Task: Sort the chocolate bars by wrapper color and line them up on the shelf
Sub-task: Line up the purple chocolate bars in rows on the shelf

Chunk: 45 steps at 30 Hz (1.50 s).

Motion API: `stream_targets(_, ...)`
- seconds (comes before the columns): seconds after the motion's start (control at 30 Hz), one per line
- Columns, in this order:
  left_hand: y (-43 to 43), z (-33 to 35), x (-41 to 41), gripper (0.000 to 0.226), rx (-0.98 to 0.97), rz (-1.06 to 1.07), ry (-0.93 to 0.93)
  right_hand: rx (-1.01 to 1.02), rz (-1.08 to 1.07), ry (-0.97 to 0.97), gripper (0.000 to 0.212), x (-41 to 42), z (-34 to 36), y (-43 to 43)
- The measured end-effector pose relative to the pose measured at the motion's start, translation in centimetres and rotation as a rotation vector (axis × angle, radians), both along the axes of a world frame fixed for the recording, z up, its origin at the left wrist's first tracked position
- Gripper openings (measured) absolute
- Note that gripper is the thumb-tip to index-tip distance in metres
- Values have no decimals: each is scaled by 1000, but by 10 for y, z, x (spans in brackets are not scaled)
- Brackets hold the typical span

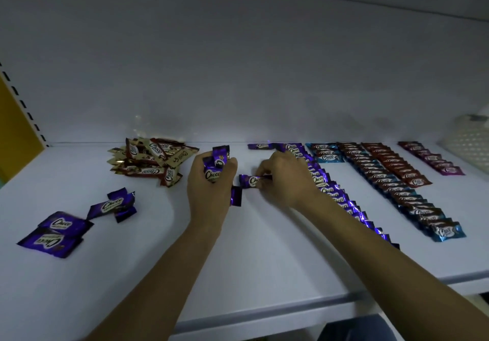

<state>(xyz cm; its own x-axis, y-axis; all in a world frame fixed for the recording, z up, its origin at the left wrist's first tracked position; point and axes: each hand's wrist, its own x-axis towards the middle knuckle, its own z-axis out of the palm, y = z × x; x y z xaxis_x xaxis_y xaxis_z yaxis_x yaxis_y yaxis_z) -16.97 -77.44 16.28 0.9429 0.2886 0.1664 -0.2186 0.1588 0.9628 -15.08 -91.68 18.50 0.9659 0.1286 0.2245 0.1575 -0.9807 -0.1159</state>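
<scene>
Chocolate bars in shiny purple foil wrappers (pixel 216 167) are sitting bunched in the left hand (pixel 211 182), whose fingers are curling tightly round the stack above the white shelf (pixel 264 248). The right hand (pixel 287 179) is pinching a single purple-wrapped bar (pixel 250 181) by its crimped end between thumb and fingertips, holding it sideways between the two hands. Behind that hand, a long overlapping row of purple bars (pixel 334 195) is running diagonally from the back wall toward the front edge. Further right, a blue row (pixel 447 231), a dark red row (pixel 397 168) and a short magenta row (pixel 434 160) are lying alongside. A loose heap of gold-and-brown bars (pixel 153 160) is lying at the back left, and a few stray purple bars (pixel 66 227) are lying near the left front.
</scene>
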Motion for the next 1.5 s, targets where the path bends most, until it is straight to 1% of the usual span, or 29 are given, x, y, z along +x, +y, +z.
stream_targets(0.17, -1, -2, 2, 22, 53, 4, -36, -152, -87, -113, 21, 44, -3, -2)
stream_targets(0.27, -2, -5, 5, 25, 59, 1, -32, -223, -101, -117, 25, 67, -5, -7)
stream_targets(0.4, -2, -7, 6, 24, 42, -1, -49, -271, -109, -100, 25, 86, -4, -13)
stream_targets(0.6, -2, -9, 8, 23, 24, -22, -26, -258, -92, -49, 22, 91, -2, -18)
stream_targets(0.7, -2, -8, 7, 29, 9, -36, -23, -194, -100, -22, 29, 89, -2, -18)
stream_targets(0.73, -2, -8, 6, 30, 10, -43, -25, -136, -105, -50, 29, 86, -1, -17)
stream_targets(0.77, -2, -7, 7, 31, 16, -51, -30, -17, -92, -89, 26, 81, 2, -16)
stream_targets(0.8, -2, -7, 7, 32, 22, -58, -29, 202, -57, -82, 23, 70, 7, -11)
stream_targets(0.83, -2, -7, 7, 32, 27, -66, -21, 469, -6, -17, 29, 57, 15, -5)
stream_targets(0.87, -2, -7, 7, 33, 36, -74, -14, 715, 56, 107, 35, 43, 24, 0)
stream_targets(0.9, -1, -7, 7, 34, 50, -83, -11, 871, 120, 240, 35, 28, 32, 5)
stream_targets(0.93, -2, -6, 6, 34, 64, -93, -13, 928, 172, 334, 27, 17, 37, 8)
stream_targets(0.97, -2, -6, 5, 35, 79, -101, -14, 945, 210, 378, 18, 10, 38, 9)
stream_targets(1.0, -2, -6, 4, 36, 94, -103, -13, 956, 217, 379, 13, 6, 38, 8)
stream_targets(1.1, -1, -7, 5, 31, 121, -99, -15, 1053, 131, 320, 11, 4, 35, -2)
stream_targets(1.13, -1, -8, 6, 29, 128, -97, -20, 1080, 121, 329, 10, 2, 34, -6)
stream_targets(1.2, -1, -8, 5, 32, 156, -98, -28, 1065, 149, 366, 12, -5, 34, -14)
stream_targets(1.27, -1, -7, 5, 36, 179, -95, -40, 995, 187, 356, 13, -10, 33, -22)
stream_targets(1.37, -2, -8, 7, 33, 127, -45, -34, 917, 194, 242, 14, -12, 25, -30)
stream_targets(1.4, -1, -8, 7, 30, 87, -18, -20, 820, 194, 186, 14, -12, 21, -32)
stream_targets(1.43, -1, -8, 8, 29, 51, 2, -7, 662, 198, 146, 17, -13, 17, -34)
stream_targets(1.5, 1, -7, 7, 29, 11, -3, -2, 321, 234, 134, 28, -16, 9, -38)
